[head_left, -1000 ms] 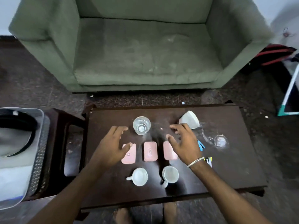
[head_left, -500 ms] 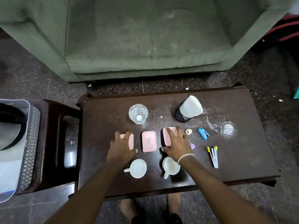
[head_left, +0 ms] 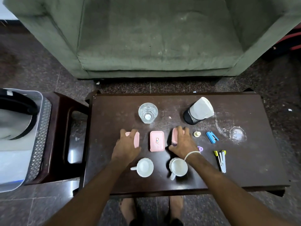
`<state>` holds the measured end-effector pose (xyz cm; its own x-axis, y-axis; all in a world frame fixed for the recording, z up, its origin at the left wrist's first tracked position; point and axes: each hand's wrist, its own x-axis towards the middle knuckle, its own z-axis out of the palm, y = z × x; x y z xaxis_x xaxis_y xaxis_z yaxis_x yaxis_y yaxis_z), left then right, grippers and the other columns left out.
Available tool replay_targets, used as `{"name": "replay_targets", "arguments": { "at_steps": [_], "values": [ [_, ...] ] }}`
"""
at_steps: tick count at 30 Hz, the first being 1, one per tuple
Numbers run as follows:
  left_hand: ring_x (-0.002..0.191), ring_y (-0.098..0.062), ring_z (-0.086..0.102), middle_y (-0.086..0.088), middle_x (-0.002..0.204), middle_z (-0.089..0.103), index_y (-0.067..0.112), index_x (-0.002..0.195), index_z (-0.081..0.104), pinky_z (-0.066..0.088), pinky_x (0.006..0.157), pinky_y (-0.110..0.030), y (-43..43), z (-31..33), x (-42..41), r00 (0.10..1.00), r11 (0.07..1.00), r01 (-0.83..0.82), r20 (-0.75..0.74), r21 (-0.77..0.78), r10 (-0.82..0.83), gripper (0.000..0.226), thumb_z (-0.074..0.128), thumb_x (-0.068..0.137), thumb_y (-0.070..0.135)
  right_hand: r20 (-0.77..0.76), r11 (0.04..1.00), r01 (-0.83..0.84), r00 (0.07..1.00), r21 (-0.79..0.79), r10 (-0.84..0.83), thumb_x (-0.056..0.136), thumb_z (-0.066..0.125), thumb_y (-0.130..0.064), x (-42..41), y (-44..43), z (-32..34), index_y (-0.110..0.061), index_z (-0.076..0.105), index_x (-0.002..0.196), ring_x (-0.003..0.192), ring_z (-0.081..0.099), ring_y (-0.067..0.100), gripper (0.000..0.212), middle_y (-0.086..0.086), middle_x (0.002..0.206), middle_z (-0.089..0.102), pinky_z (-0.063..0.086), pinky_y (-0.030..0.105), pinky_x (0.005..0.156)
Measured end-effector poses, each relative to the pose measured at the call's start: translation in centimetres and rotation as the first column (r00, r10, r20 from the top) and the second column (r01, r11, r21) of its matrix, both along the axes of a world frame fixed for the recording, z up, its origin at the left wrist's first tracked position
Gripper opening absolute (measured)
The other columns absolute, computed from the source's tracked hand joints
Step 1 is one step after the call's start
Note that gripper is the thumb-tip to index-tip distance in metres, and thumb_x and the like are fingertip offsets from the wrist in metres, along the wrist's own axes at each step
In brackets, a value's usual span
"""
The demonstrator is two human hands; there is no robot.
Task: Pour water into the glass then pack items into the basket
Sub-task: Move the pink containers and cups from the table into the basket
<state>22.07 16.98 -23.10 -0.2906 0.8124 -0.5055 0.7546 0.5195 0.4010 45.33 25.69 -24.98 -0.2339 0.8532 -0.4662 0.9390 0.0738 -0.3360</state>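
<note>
Head view: left hand (head_left: 126,148), right hand (head_left: 183,144) each grip pink box; glass (head_left: 147,113), mugs (head_left: 145,167) near.

Dark brown wooden low table (head_left: 114,176) bearing clear drinking glass (head_left: 147,115), three pink lidded plastic boxes (head_left: 157,143), two white ceramic cups (head_left: 144,167) near, black mesh holder (head_left: 190,118), blue stapler (head_left: 212,137) right.
</note>
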Motion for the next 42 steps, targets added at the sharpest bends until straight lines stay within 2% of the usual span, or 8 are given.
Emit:
{"name": "replay_targets", "arguments": {
  "at_steps": [8, 13, 16, 18, 25, 33, 38, 42],
  "values": [
    [0.11, -0.034, 0.063, 0.005, 0.136, 0.032, 0.047, 0.143, 0.038, 0.054, 0.099, -0.043, -3.8, 5.9, -6.1, 0.997, 0.985, -0.008, 0.072, 0.172, -0.004, 0.075, 0.075, 0.079, 0.04, -0.139, 0.99, 0.014, 0.99, 0.143, 0.006, 0.053, 0.079, -0.063, -3.4, -1.8, 5.8, -0.026, 0.031, 0.144, 0.113, 0.05, 0.041, 0.109, 0.005, 0.121, 0.027, 0.048, 0.049, 0.101],
    [0.107, -0.023, 0.062, 0.012, 0.134, 0.033, 0.052, 0.141, 0.04, 0.055, 0.094, -0.039, -8.1, 12.4, -13.8, 0.995, 0.95, -0.098, 0.055, 0.295, 0.085, 0.078, 0.077, 0.072, 0.045, -0.309, 0.974, -0.177, 0.927, 0.143, 0.214, 0.052, 0.07, -0.082, -12.9, -5.2, 10.7, -0.024, 0.035, 0.139, 0.119, 0.052, 0.027, 0.11, -0.002, 0.13, 0.038, 0.047, 0.038, 0.096],
    [0.109, -0.017, 0.062, 0.011, 0.132, 0.038, 0.05, 0.141, 0.046, 0.053, 0.096, -0.033, -11.3, 15.8, -19.6, 0.987, 0.929, -0.157, 0.036, 0.334, 0.154, 0.081, 0.08, 0.068, 0.044, -0.43, 0.951, -0.285, 0.849, 0.118, 0.307, 0.051, 0.073, -0.084, -20.4, -7.8, 13.3, -0.044, 0.031, 0.14, 0.113, 0.056, 0.019, 0.105, -0.011, 0.129, 0.039, 0.051, 0.042, 0.092],
    [0.107, -0.02, 0.063, 0.008, 0.13, 0.042, 0.048, 0.139, 0.051, 0.052, 0.096, -0.032, -13.5, 17.1, -23.5, 0.982, 0.93, -0.18, 0.007, 0.321, 0.187, 0.08, 0.086, 0.067, 0.039, -0.49, 0.93, -0.358, 0.798, 0.082, 0.351, 0.05, 0.075, -0.083, -25.2, -9.6, 14.4, -0.056, 0.031, 0.133, 0.102, 0.057, 0.017, 0.098, -0.015, 0.12, 0.035, 0.052, 0.042, 0.084],
    [0.103, -0.025, 0.059, -0.004, 0.124, 0.048, 0.035, 0.134, 0.059, 0.043, 0.085, -0.028, -19.6, 15.6, -33.8, 0.953, 0.94, -0.291, -0.037, 0.179, 0.302, 0.077, 0.093, 0.066, 0.022, -0.581, 0.815, -0.579, 0.671, -0.021, 0.461, 0.06, 0.078, -0.048, -39.5, -14.6, 14.6, -0.05, 0.035, 0.128, 0.089, 0.061, 0.028, 0.08, -0.004, 0.114, 0.024, 0.056, 0.034, 0.088],
    [0.108, -0.034, 0.061, -0.013, 0.122, 0.048, 0.029, 0.138, 0.059, 0.051, 0.097, -0.035, -20.8, 10.2, -37.2, 0.965, 0.965, -0.256, -0.037, 0.056, 0.259, 0.082, 0.094, 0.064, 0.02, -0.082, 0.66, -0.748, 0.655, 0.063, 0.751, 0.063, 0.083, -0.048, -47.3, -16.5, 11.5, -0.025, 0.03, 0.144, 0.104, 0.065, 0.042, 0.1, 0.012, 0.131, 0.045, 0.053, 0.045, 0.089],
    [0.109, -0.035, 0.063, -0.011, 0.125, 0.048, 0.033, 0.141, 0.055, 0.053, 0.1, -0.044, -20.1, 8.5, -37.9, 0.972, 0.974, -0.224, -0.065, 0.02, 0.225, 0.085, 0.092, 0.064, 0.024, 0.058, 0.62, -0.782, 0.623, 0.063, 0.78, 0.069, 0.077, -0.047, -48.1, -17.1, 9.8, -0.013, 0.045, 0.127, 0.108, 0.065, 0.034, 0.075, 0.011, 0.12, 0.059, 0.05, 0.039, 0.082],
    [0.111, -0.035, 0.063, -0.012, 0.128, 0.051, 0.033, 0.146, 0.053, 0.049, 0.097, -0.036, -20.1, 7.7, -37.9, 0.977, 0.98, -0.197, -0.085, -0.027, 0.194, 0.086, 0.092, 0.069, 0.028, 0.082, 0.596, -0.8, 0.6, 0.068, 0.796, 0.078, 0.068, -0.044, -48.5, -17.1, 9.0, -0.011, 0.051, 0.125, 0.11, 0.065, 0.034, 0.06, 0.012, 0.119, 0.063, 0.05, 0.039, 0.086]
  ]
}}
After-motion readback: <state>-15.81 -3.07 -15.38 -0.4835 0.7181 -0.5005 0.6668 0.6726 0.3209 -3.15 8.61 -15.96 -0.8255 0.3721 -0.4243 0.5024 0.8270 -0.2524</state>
